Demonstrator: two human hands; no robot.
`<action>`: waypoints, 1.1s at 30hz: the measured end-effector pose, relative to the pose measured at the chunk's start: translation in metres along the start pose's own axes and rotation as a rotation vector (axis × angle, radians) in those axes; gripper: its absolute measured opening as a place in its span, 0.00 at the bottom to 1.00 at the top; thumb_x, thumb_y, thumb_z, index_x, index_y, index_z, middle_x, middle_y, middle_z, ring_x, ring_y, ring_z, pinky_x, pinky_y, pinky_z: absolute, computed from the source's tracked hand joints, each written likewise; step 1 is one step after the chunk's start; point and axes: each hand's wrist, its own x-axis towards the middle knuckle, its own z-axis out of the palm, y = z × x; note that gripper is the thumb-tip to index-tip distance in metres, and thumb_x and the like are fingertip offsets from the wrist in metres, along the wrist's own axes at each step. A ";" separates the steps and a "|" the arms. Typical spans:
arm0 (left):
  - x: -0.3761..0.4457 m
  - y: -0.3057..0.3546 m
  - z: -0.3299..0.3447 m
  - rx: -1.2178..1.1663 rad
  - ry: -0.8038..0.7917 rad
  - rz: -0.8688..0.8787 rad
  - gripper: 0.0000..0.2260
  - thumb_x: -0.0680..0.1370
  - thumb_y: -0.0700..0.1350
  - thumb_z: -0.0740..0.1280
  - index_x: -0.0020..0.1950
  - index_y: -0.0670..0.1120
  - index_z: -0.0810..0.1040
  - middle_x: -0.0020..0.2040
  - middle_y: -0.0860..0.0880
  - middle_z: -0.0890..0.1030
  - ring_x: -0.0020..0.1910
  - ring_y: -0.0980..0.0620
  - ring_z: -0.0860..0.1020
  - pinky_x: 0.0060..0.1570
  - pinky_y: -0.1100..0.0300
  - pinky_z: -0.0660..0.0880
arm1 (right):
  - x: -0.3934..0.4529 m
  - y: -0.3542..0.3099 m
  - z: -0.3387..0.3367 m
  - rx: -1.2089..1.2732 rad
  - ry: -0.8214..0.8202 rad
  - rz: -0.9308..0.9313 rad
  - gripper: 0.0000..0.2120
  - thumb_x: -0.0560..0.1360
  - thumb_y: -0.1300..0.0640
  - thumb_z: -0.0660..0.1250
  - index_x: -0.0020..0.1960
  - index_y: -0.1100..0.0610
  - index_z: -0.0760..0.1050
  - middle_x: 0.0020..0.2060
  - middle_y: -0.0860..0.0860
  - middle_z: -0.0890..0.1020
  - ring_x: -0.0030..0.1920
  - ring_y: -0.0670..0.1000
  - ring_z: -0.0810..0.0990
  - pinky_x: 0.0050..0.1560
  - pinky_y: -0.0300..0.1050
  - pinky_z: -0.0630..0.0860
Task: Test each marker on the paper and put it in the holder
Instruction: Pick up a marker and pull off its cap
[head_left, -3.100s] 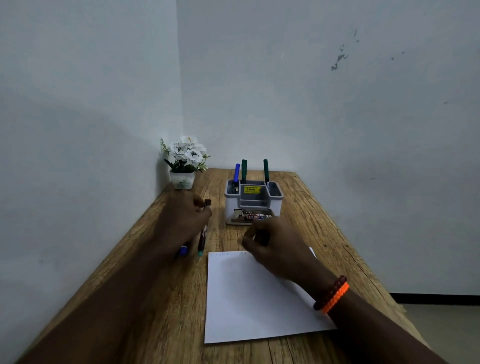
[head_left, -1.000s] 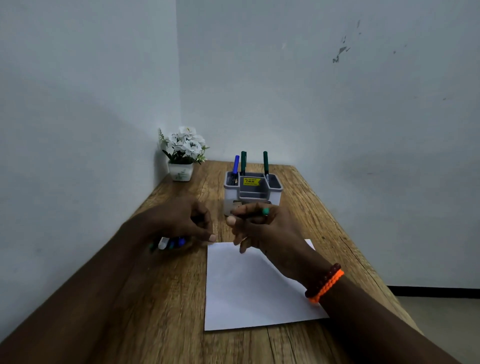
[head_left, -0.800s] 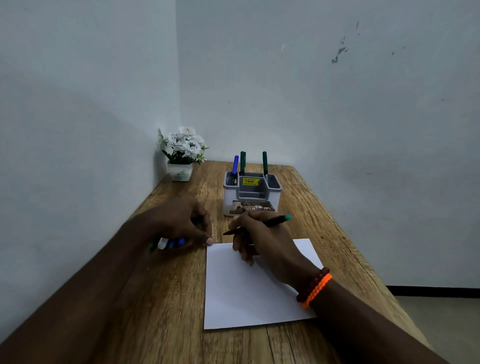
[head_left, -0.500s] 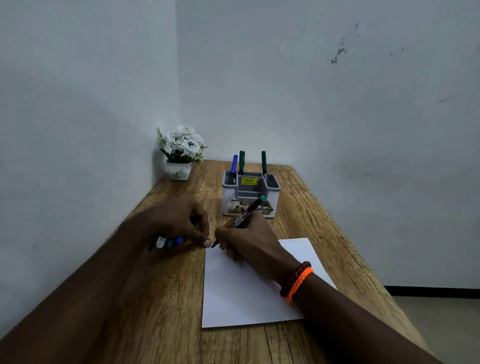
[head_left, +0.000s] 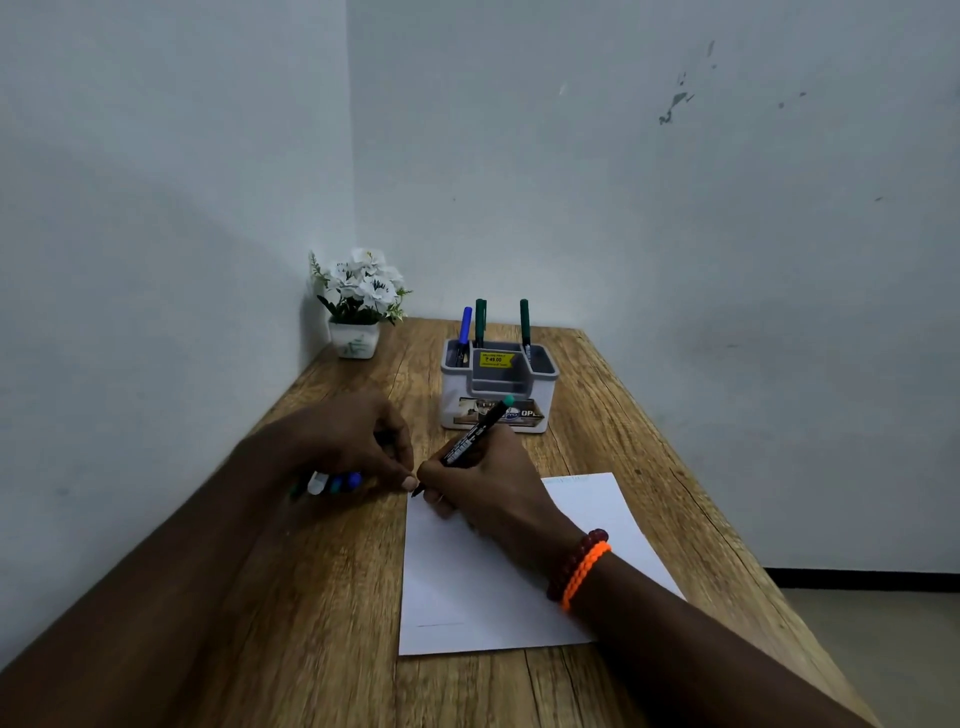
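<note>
A black marker (head_left: 475, 432) is gripped by the right hand (head_left: 483, 483), its tip set on the paper's (head_left: 467, 587) far left corner. Just left, more markers (head_left: 332, 482) are held in the left hand (head_left: 343, 441). Beyond both hands, three markers are kept in the holder (head_left: 496, 387).

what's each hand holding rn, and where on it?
Right hand: marker, gripped on the lower barrel near the tip. Left hand: a bundle of markers, gripped mid-length.

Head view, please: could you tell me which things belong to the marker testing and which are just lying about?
In the job:
marker in right hand
markers under left hand
paper
holder

Lying about:
flower pot
</note>
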 end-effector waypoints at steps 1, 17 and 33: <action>0.000 0.000 0.000 0.001 0.001 0.002 0.06 0.69 0.46 0.80 0.43 0.51 0.87 0.44 0.54 0.86 0.46 0.56 0.83 0.47 0.58 0.80 | -0.001 -0.001 0.000 -0.001 -0.005 -0.008 0.07 0.76 0.57 0.76 0.46 0.57 0.79 0.41 0.60 0.88 0.35 0.53 0.84 0.34 0.47 0.79; 0.001 -0.002 0.000 0.008 -0.008 0.001 0.05 0.70 0.44 0.79 0.44 0.50 0.88 0.40 0.57 0.86 0.44 0.56 0.84 0.51 0.51 0.83 | 0.000 0.002 0.001 -0.026 -0.020 -0.032 0.07 0.75 0.58 0.77 0.46 0.61 0.82 0.40 0.60 0.88 0.34 0.51 0.85 0.36 0.43 0.82; 0.001 -0.001 0.000 0.010 0.002 -0.003 0.05 0.70 0.46 0.80 0.43 0.52 0.87 0.45 0.56 0.84 0.47 0.56 0.82 0.51 0.54 0.81 | 0.009 0.011 0.003 -0.042 0.017 -0.015 0.19 0.73 0.55 0.79 0.57 0.65 0.78 0.38 0.56 0.87 0.31 0.46 0.84 0.32 0.38 0.78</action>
